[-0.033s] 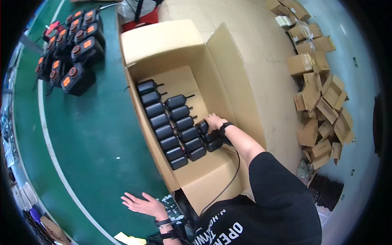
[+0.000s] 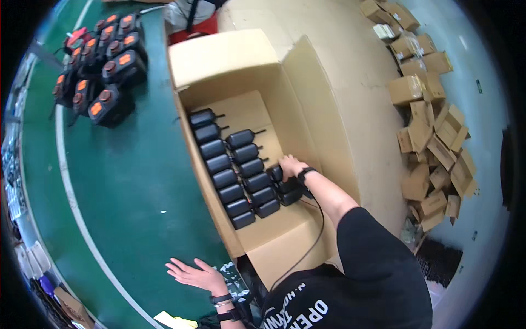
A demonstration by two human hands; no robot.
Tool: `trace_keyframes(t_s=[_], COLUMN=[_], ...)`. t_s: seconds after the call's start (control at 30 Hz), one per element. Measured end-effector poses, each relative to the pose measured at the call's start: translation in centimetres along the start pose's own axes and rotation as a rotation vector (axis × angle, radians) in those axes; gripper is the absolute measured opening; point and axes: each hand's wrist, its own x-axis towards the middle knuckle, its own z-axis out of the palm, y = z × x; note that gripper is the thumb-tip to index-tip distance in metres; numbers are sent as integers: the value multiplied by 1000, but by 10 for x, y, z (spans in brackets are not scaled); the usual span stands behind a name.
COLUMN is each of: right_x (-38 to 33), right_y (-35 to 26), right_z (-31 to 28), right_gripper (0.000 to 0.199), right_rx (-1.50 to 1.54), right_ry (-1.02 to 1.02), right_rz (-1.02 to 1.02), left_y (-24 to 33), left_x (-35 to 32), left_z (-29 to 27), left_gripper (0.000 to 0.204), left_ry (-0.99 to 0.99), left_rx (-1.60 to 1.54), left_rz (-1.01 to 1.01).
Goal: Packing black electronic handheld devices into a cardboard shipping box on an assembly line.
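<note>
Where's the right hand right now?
Head view, centre-right: the right hand is inside the open cardboard box, resting on the black devices of the third row.

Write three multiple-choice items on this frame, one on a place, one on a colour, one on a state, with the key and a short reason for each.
1. Where is the right hand?
A. Inside the large cardboard box, on a black device
B. On the pile of small cartons
C. On the devices lying on the floor

2. What colour are the tops of the devices grouped on the green floor?
A. Blue
B. Orange-red
C. White

3. How is the left hand?
A. Closed round a cable
B. Gripping a box flap
C. Open, fingers spread, holding nothing

Key: 1 A, the hand reaches into the box and rests on a device in the third, short row. 2 B, the floor devices show orange-red patches on top. 3 C, the hand lies flat over the floor beside the box with nothing in it.
</note>
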Motion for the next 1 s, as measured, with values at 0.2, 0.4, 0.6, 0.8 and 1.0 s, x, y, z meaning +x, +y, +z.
trace_keyframes(t_s=[0.2,0.4,0.6,0.8,1.0], right_x=[-51,-36,16,-68,-106], right_y=[-145,-326,-369,-235,-67], right_z=[-145,-296,-275,-251,-195], right_gripper=[58,57,38,51,55], right_rx=[689,124,-219,375,209], right_ry=[1263,1272,1458,1149,730], right_rz=[-362,-716,-499,-832,-457], left_y=[2,5,4,1,-2], left_x=[-1,-2,-4,0,0], left_z=[-5,-8,-2,-8,-3], left_gripper=[58,58,58,57,58], left_ry=[-53,-47,-20,-18,-15], left_rx=[1,-31,-87,-86,-46], left_rz=[-22,-34,-15,-24,-26])
